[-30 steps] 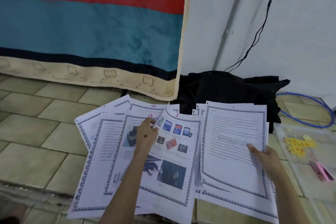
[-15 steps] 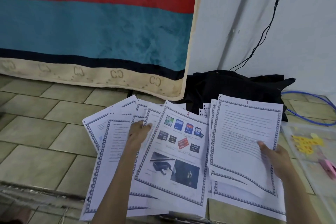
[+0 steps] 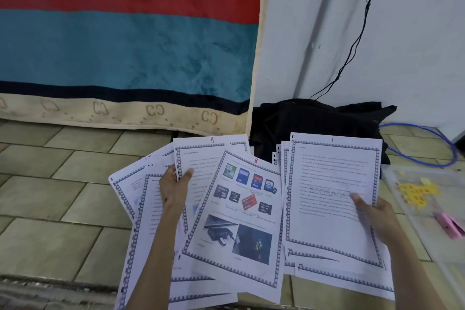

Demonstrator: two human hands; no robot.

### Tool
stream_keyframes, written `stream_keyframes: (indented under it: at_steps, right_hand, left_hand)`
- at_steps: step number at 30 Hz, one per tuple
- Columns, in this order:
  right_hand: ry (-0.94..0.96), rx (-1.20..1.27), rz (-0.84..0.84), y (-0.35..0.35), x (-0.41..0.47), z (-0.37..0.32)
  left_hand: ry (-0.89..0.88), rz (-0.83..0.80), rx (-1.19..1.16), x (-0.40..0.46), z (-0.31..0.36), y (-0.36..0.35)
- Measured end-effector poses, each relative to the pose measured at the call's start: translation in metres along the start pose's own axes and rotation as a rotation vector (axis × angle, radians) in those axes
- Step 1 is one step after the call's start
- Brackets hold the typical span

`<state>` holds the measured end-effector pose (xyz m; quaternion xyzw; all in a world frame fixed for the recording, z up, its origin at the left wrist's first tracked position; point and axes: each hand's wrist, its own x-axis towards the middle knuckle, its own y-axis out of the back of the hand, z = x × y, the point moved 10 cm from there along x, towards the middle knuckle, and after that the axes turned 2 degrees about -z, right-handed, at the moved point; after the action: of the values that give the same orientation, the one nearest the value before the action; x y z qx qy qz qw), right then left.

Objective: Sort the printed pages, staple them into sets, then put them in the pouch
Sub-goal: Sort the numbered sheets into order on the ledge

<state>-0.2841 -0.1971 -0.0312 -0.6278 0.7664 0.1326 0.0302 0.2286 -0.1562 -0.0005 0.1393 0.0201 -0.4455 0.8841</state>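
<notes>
Two hands are working a spread of printed pages over the tiled floor (image 3: 63, 199). Left hand (image 3: 173, 190) is pinching page 9 (image 3: 203, 158) by its left edge, fanning sheets so the red numbers show, probably for sorting. Right hand (image 3: 375, 216) is gripping the page 1 stack (image 3: 327, 196), thumb on top. Page 8 (image 3: 241, 211) is lying between. Clear pouch (image 3: 427, 211) is waiting far right, beside the stack.

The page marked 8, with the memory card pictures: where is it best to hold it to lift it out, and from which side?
Page 8 lies on top of the fan, so its top edge by the red number is free. Probably best to pinch that top corner from above with the left hand, which now grips page 9 beside it. Its right edge tucks under the page 1 stack.
</notes>
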Motion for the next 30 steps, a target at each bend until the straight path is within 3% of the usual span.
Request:
stream_keyframes:
  at_steps: [4,8,15,19,23,26,30]
  right_hand:
    - [0.027,-0.030,-0.022,-0.002,-0.002,-0.005]
    - [0.013,-0.079,0.006,-0.003,0.001,-0.001]
    - [-0.031,-0.114,0.056,-0.003,0.001,0.000]
    - [-0.054,-0.139,0.061,-0.006,0.002,0.004]
    - [-0.026,-0.231,0.118,-0.011,0.000,0.000]
    - [0.019,-0.346,0.165,-0.015,-0.003,-0.006]
    - [0.000,-0.293,0.118,-0.026,-0.011,-0.011]
  left_hand:
    - [0.029,-0.113,0.245,0.002,-0.013,-0.018]
    - [0.058,-0.087,0.564,-0.001,-0.014,-0.021]
    - [0.096,-0.037,0.327,0.006,-0.010,-0.014]
    - [-0.151,0.003,0.287,-0.017,0.035,-0.027]
    - [-0.461,-0.132,0.384,-0.071,0.061,-0.073]
    - [-0.505,-0.272,0.519,-0.098,0.054,-0.101]
    - [-0.510,-0.384,0.704,-0.102,0.036,-0.115]
